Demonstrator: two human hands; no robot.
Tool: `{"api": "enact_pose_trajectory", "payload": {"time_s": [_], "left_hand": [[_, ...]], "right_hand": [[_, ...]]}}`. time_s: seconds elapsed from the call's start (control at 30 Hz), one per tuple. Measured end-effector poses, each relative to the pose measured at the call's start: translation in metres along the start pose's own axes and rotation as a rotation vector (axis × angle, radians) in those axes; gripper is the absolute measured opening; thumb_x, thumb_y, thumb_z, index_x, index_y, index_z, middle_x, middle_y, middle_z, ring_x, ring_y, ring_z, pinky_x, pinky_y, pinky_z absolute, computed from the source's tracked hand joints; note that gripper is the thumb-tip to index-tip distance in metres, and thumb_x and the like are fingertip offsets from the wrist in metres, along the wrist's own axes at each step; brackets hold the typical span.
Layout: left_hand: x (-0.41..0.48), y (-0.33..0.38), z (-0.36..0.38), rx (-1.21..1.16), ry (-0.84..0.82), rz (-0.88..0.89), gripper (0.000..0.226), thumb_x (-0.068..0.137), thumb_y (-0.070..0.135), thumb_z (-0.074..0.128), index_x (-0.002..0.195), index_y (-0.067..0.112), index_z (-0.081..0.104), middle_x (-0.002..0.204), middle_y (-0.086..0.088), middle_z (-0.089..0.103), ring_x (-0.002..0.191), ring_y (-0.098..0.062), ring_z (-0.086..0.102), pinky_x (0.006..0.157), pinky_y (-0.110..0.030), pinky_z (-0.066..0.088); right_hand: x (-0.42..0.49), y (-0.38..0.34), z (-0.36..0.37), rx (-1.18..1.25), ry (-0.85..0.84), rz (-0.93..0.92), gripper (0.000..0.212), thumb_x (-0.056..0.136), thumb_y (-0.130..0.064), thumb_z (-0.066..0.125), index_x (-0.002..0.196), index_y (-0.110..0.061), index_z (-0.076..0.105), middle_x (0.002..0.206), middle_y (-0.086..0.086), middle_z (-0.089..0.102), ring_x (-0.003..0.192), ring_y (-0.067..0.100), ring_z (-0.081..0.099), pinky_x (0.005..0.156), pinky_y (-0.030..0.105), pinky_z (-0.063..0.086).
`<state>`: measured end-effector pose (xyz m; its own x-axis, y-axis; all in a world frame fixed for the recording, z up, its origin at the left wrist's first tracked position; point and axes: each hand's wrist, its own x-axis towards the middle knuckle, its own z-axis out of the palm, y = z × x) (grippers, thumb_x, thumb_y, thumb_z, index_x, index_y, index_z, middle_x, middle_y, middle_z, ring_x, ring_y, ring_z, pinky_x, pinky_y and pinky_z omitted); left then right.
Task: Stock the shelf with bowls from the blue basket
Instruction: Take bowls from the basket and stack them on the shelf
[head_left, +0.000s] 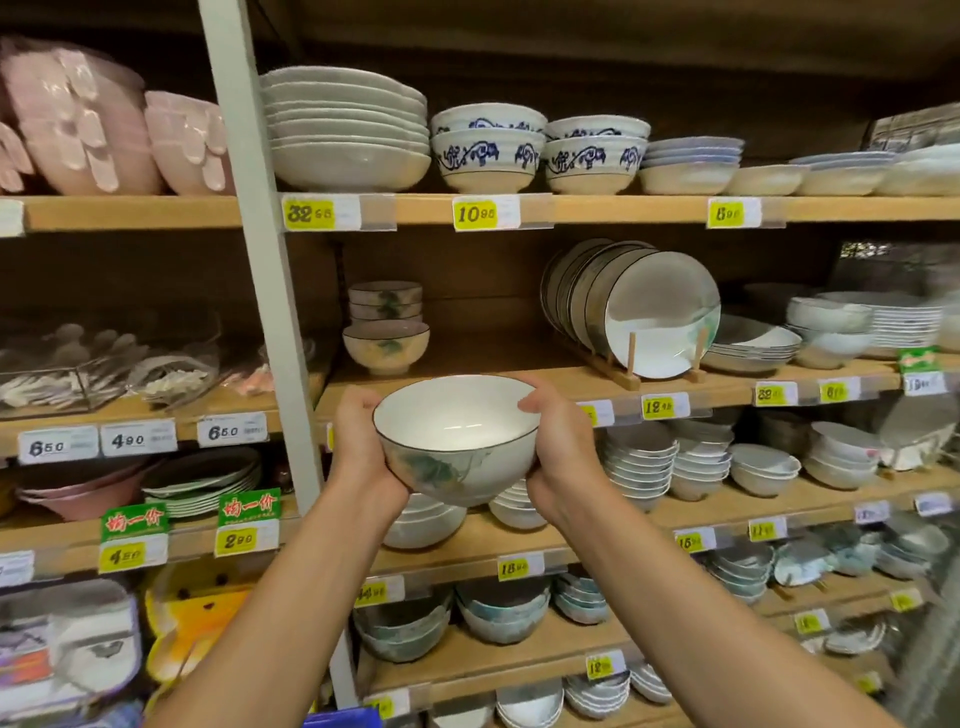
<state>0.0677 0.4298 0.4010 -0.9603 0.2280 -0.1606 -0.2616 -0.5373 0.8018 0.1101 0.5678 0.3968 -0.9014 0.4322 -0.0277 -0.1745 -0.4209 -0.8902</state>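
I hold a white bowl (456, 441) with a dark rim and a green leaf pattern between both hands, level with the front edge of the middle wooden shelf (498, 382). My left hand (361, 441) grips its left side and my right hand (558, 447) grips its right side. The bowl is upright, slightly tilted toward me. Behind it on that shelf a small stack of patterned bowls (385, 327) stands at the left. A corner of the blue basket (345, 718) shows at the bottom edge, mostly hidden.
Plates lean in a wooden rack (644, 306) to the right on the same shelf. Bare shelf board lies between the small bowls and the rack. A grey upright post (265, 270) stands to the left. Shelves above and below carry stacked bowls and plates with yellow price tags.
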Motion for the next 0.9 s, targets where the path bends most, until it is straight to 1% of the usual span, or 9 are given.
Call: {"api": "enact_pose_trajectory", "payload": {"time_s": [0.07,0.13,0.3,0.43,0.53,0.6,0.67,0.83,0.9], "left_hand": [[0.004,-0.002,0.01,-0.016,0.021,0.079,0.032,0.083,0.029,0.039,0.073,0.015,0.066,0.071,-0.006,0.072,0.082,-0.026,0.061,0.058,-0.027,0.053],[0.011,-0.002,0.015,-0.005,0.071,0.142,0.034,0.084,0.031,0.041,0.058,0.02,0.06,0.066,-0.003,0.069,0.079,-0.022,0.06,0.061,-0.027,0.049],[0.042,0.008,0.018,0.048,0.14,0.222,0.025,0.086,0.035,0.041,0.069,0.02,0.051,0.086,-0.005,0.065,0.09,-0.022,0.059,0.077,-0.036,0.045],[0.079,0.024,0.016,0.118,0.158,0.286,0.034,0.088,0.03,0.045,0.056,0.025,0.052,0.061,0.007,0.064,0.08,-0.015,0.059,0.06,-0.028,0.047],[0.109,0.04,0.016,0.158,0.158,0.267,0.014,0.086,0.026,0.049,0.078,0.019,0.059,0.087,-0.003,0.069,0.087,-0.023,0.063,0.066,-0.032,0.051],[0.131,0.053,0.016,0.154,0.117,0.249,0.026,0.086,0.024,0.047,0.102,0.012,0.063,0.104,-0.012,0.069,0.096,-0.029,0.065,0.075,-0.039,0.054],[0.152,0.066,0.018,0.153,0.103,0.264,0.034,0.086,0.021,0.046,0.114,0.008,0.063,0.108,-0.015,0.069,0.097,-0.031,0.066,0.083,-0.042,0.055],[0.195,0.087,0.026,0.134,0.18,0.24,0.016,0.088,0.015,0.044,0.094,0.017,0.059,0.087,-0.009,0.069,0.076,-0.026,0.068,0.057,-0.033,0.053],[0.208,0.092,0.032,0.106,0.237,0.245,0.02,0.089,0.014,0.042,0.099,0.017,0.059,0.087,-0.009,0.068,0.074,-0.026,0.067,0.052,-0.031,0.054]], "right_hand": [[0.013,-0.004,-0.001,-0.009,0.012,0.016,0.039,0.085,-0.008,0.042,0.115,-0.024,0.062,0.113,0.008,0.059,0.103,0.031,0.057,0.092,0.049,0.052],[0.028,-0.007,0.002,-0.033,0.002,0.025,0.039,0.085,-0.01,0.042,0.114,-0.027,0.061,0.115,0.008,0.057,0.106,0.032,0.056,0.095,0.052,0.051],[0.066,-0.006,0.021,-0.081,-0.017,-0.023,0.042,0.084,-0.012,0.041,0.117,-0.03,0.06,0.116,0.004,0.056,0.107,0.028,0.055,0.093,0.048,0.052],[0.103,-0.004,0.039,-0.073,-0.05,-0.058,0.042,0.085,-0.01,0.042,0.117,-0.028,0.061,0.114,0.004,0.058,0.105,0.03,0.058,0.089,0.048,0.055],[0.137,-0.006,0.053,-0.014,-0.055,-0.058,0.043,0.083,-0.005,0.044,0.117,-0.022,0.063,0.107,0.006,0.062,0.097,0.031,0.062,0.077,0.043,0.059],[0.16,-0.008,0.065,0.017,-0.067,-0.043,0.042,0.081,-0.003,0.044,0.115,-0.017,0.064,0.103,0.008,0.064,0.091,0.03,0.063,0.062,0.036,0.059],[0.181,-0.012,0.078,0.039,-0.087,-0.004,0.038,0.082,-0.003,0.043,0.112,-0.014,0.064,0.099,0.01,0.067,0.084,0.029,0.065,0.055,0.031,0.056],[0.231,-0.014,0.104,0.112,-0.114,0.012,0.028,0.084,-0.003,0.043,0.103,-0.007,0.063,0.101,0.016,0.067,0.092,0.034,0.065,0.083,0.045,0.056],[0.246,-0.013,0.112,0.138,-0.111,0.027,0.023,0.086,-0.009,0.045,0.097,-0.007,0.064,0.096,0.015,0.069,0.086,0.032,0.067,0.08,0.041,0.056]]}}
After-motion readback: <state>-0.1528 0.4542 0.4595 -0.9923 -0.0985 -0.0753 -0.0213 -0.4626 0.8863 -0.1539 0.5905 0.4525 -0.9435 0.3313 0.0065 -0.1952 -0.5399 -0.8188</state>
